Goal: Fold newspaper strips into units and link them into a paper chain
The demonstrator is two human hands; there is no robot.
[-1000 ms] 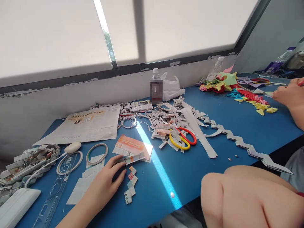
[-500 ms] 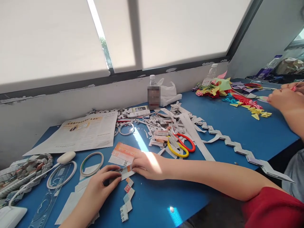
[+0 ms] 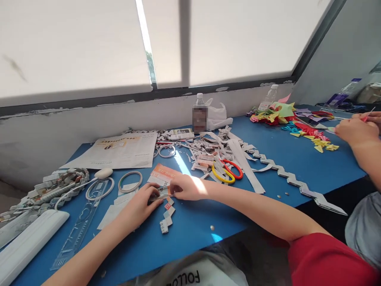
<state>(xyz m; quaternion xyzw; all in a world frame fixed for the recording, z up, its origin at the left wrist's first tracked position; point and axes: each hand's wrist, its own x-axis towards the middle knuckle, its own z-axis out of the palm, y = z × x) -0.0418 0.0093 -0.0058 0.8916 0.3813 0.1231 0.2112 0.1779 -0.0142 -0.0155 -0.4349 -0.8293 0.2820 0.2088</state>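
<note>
A small printed paper strip (image 3: 163,192) lies between my hands, low over the blue table. My left hand (image 3: 145,200) pinches its left end, fingers bent around it. At its right end, the fingertips of my right hand (image 3: 185,187) are closed on the strip. Just below the strip lies a short zigzag chain of folded paper (image 3: 168,216), flat on the table. Behind my right hand is an orange and white piece of printed paper (image 3: 162,173), partly covered by the hand. The strip's ends are hidden by my fingers.
Scissors with red and yellow handles (image 3: 228,171) lie by a heap of paper strips (image 3: 205,153). A long zigzag chain (image 3: 293,180) runs right. Tape rolls (image 3: 130,182), a clear ruler (image 3: 81,226) and a white power strip (image 3: 32,242) lie left. A co-worker's hands (image 3: 357,129) hold something pink.
My view has shifted, so the table appears higher and my lap now shows. Both hands keep hold of the paper strip, which looks more tilted or bent than before.
</note>
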